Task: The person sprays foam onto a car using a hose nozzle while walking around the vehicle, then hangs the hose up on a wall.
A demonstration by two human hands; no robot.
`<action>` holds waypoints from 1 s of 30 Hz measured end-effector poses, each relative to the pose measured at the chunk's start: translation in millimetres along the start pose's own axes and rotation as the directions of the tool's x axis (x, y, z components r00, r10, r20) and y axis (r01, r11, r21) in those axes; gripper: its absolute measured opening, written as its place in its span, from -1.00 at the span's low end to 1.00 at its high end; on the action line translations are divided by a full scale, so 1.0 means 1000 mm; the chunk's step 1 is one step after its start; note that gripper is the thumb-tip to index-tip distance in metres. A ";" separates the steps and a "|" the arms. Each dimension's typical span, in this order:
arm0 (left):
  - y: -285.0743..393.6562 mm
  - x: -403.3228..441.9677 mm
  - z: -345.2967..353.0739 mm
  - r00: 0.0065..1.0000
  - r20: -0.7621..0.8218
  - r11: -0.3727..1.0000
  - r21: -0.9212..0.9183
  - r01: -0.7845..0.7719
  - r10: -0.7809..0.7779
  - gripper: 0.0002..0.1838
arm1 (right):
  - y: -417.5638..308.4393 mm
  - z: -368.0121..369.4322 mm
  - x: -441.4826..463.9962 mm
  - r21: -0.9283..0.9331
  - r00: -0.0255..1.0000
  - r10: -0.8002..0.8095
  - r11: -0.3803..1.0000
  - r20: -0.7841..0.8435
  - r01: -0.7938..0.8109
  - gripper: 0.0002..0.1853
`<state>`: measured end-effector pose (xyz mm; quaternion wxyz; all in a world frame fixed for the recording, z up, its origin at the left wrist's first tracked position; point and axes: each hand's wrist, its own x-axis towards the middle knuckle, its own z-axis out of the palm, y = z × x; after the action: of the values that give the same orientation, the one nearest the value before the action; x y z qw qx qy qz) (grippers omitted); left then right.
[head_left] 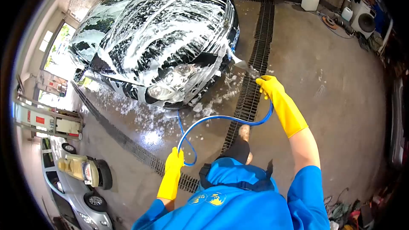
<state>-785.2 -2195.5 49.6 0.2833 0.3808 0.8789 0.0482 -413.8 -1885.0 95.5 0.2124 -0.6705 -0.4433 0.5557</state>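
A black car (164,53) stands ahead of me, its hood, windshield and front streaked with white foam. My right hand (272,90), in a yellow rubber glove, is closed around a spray gun (254,74) whose body is mostly hidden by the fingers. White spray (240,62) leaves it toward the car's front corner, beside the headlight. A blue hose (219,117) runs from that hand in a curve to my left hand (173,168). The left hand, also gloved in yellow, is closed on the hose, and a loop of it hangs beside that hand.
Drain grates (259,47) cross the wet floor beside and in front of the car. A silver car (74,191) and a beige object by a black tire (105,174) are at lower left. White jugs (309,1) and machinery line the back right; clutter (364,215) lies lower right.
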 end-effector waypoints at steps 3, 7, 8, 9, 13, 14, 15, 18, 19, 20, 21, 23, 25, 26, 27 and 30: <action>0.031 0.034 0.028 1.000 -0.010 0.999 0.046 -0.007 0.007 -0.63 | -0.041 -0.035 0.018 -0.124 0.986 -0.084 0.987 0.144 0.102 -0.55; 0.124 0.059 0.040 0.997 0.061 0.998 -0.013 0.056 -0.055 -0.63 | -0.093 -0.074 0.086 -0.105 0.982 -0.175 0.978 0.076 0.183 -0.55; 0.139 0.072 0.050 0.997 0.058 0.998 -0.017 0.060 -0.059 -0.63 | -0.104 -0.087 0.108 -0.081 0.977 -0.201 0.975 0.071 0.207 -0.59; 0.154 0.085 0.060 0.996 0.063 0.997 -0.041 0.069 -0.066 -0.63 | -0.115 -0.099 0.133 -0.079 0.980 -0.192 0.977 0.062 0.196 -0.57; 0.230 0.123 0.082 0.988 0.085 0.988 -0.076 0.137 -0.131 -0.62 | -0.138 -0.141 0.211 -0.155 0.981 -0.130 0.976 0.142 0.152 -0.60; 0.246 0.138 0.087 0.989 0.083 0.990 -0.059 0.124 -0.119 -0.62 | -0.142 -0.150 0.216 -0.250 0.984 -0.085 0.960 0.155 0.122 -0.64; 0.261 0.149 0.090 0.990 0.084 0.993 -0.039 0.115 -0.112 -0.62 | -0.139 -0.157 0.229 -0.283 0.978 -0.043 0.954 0.205 0.101 -0.61; 0.321 0.155 0.074 0.988 0.102 0.990 -0.073 0.120 -0.112 -0.63 | -0.140 -0.178 0.245 -0.387 0.961 0.060 0.920 0.270 0.052 -0.54; 0.338 0.160 0.072 0.986 0.100 0.987 -0.080 0.140 -0.132 -0.63 | -0.129 -0.187 0.268 -0.389 0.963 0.050 0.919 0.266 0.060 -0.56; 0.352 0.164 0.071 0.984 0.098 0.984 -0.086 0.159 -0.150 -0.63 | -0.127 -0.198 0.283 -0.384 0.966 0.060 0.922 0.252 0.043 -0.58; 0.367 0.168 0.072 0.981 0.106 0.979 -0.105 0.174 -0.163 -0.63 | -0.126 -0.211 0.299 -0.381 0.968 0.071 0.924 0.239 0.026 -0.60; 0.400 0.177 0.079 0.975 0.121 0.967 -0.148 0.206 -0.189 -0.61 | -0.128 -0.236 0.341 -0.364 0.979 0.083 0.931 0.187 -0.009 -0.64; 0.442 0.187 0.087 0.970 0.137 0.968 -0.122 0.218 -0.201 -0.60 | -0.132 -0.263 0.387 -0.277 0.990 0.041 0.961 0.133 -0.003 -0.66; 0.465 0.190 0.092 0.967 0.144 0.968 -0.112 0.226 -0.209 -0.59 | -0.136 -0.275 0.411 -0.264 0.995 0.034 0.964 0.093 -0.008 -0.66; 0.474 0.200 0.114 0.966 0.100 0.958 -0.139 0.253 -0.240 -0.61 | -0.141 -0.290 0.437 -0.279 0.990 0.045 0.960 0.133 -0.006 -0.66; 0.535 0.221 0.152 0.969 0.070 0.961 -0.129 0.246 -0.238 -0.62 | -0.177 -0.339 0.488 -0.329 0.968 -0.023 0.938 0.251 0.107 -0.64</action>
<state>-481.8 -1684.1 -18.2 0.3361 0.2514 0.9055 0.0630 -165.7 -1318.0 60.4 0.0560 -0.6085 -0.5772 0.5416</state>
